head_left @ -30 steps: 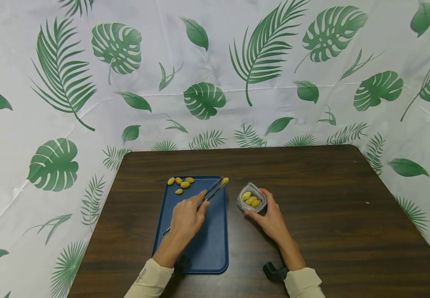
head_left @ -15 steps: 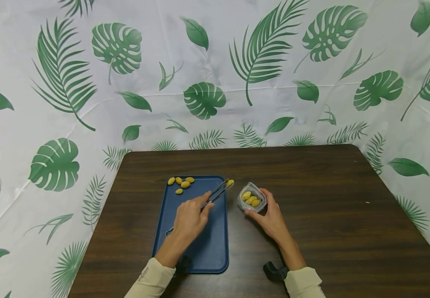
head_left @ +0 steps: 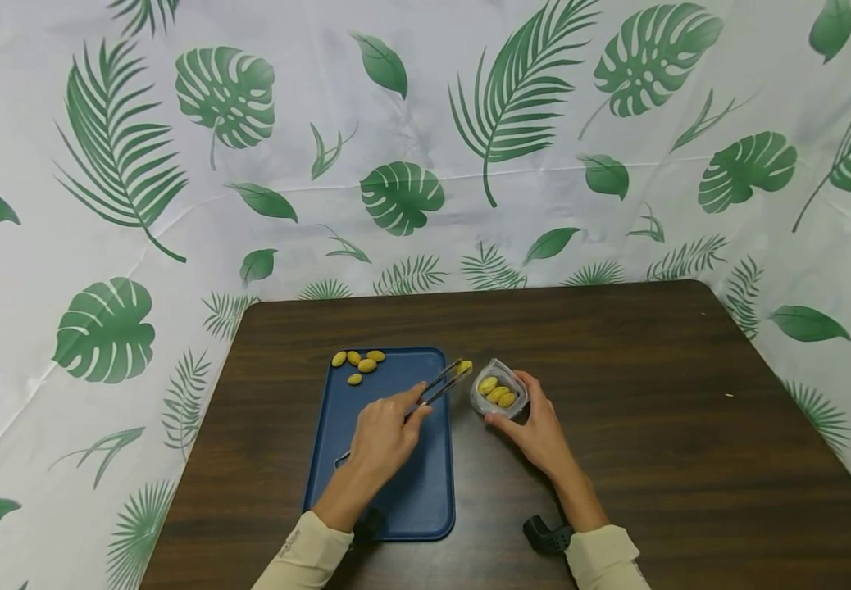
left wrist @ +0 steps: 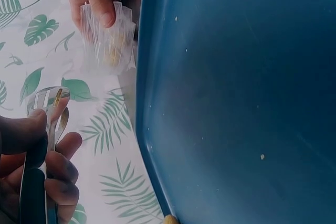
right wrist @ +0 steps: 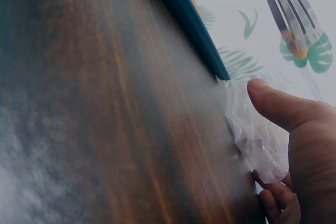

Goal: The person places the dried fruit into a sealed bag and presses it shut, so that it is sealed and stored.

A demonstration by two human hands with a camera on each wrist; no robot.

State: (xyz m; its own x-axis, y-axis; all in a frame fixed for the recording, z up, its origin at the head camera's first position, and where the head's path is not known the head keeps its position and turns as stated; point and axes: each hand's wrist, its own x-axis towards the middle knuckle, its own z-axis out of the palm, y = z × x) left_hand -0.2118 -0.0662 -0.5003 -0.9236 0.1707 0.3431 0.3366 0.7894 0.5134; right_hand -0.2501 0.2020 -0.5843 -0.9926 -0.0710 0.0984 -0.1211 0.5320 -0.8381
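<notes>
My left hand (head_left: pixel 381 438) grips metal tongs (head_left: pixel 436 387) with slotted ends, as the right wrist view shows (right wrist: pixel 296 11). Between the tong tips sits one yellow oval piece (head_left: pixel 464 368), just left of a clear plastic bag (head_left: pixel 478 401). That bag stands open at the top on the table, with several similar yellow pieces (head_left: pixel 497 393) inside. My right hand (head_left: pixel 543 438) holds the bag from its right side, thumb in front and fingers behind. In the right wrist view the bag's crinkled wall (right wrist: pixel 254 129) shows beside the thumb.
A blue tray (head_left: pixel 414 500) lies under my left forearm, with several yellow pieces (head_left: pixel 366 365) at its far left corner. Small crumbs dot the tray in the left wrist view. The dark wooden table (head_left: pixel 662 410) extends right, and a leaf-print cloth (head_left: pixel 425 262) hangs behind.
My left hand has carried the tongs and the yellow piece rightward, from over the tray's right edge to close beside the bag. The right hand and bag stay in place.
</notes>
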